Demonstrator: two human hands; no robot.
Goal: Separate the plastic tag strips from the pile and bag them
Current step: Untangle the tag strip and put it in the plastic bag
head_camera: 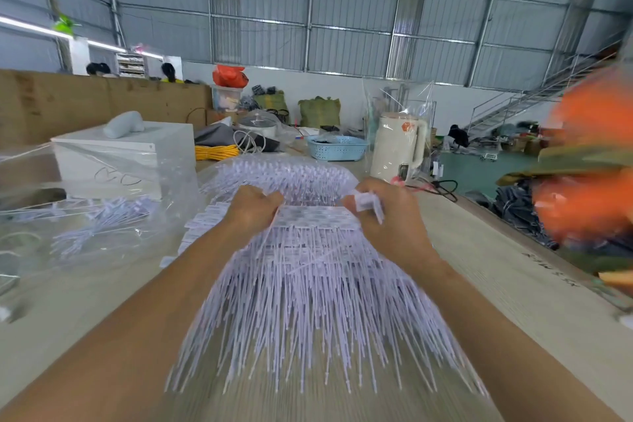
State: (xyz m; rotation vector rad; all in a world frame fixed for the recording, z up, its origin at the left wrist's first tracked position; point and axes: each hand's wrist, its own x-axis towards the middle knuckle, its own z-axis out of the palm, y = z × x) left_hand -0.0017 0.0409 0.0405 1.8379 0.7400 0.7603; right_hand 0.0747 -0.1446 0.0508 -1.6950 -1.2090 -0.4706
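Fingers (270,197) of the left hand (251,207) curl over the far left end of the tag strips (308,284); right hand (383,212) fingers curl on the far right end, pinching a small white piece (368,202). Strips fan toward the tabletop's (479,267) near edge. Clear bag (102,216) at left edge. Kettle (397,147), blue basket (337,147) toward far edge.

Cream kettle (397,147) beside blue basket (337,148)
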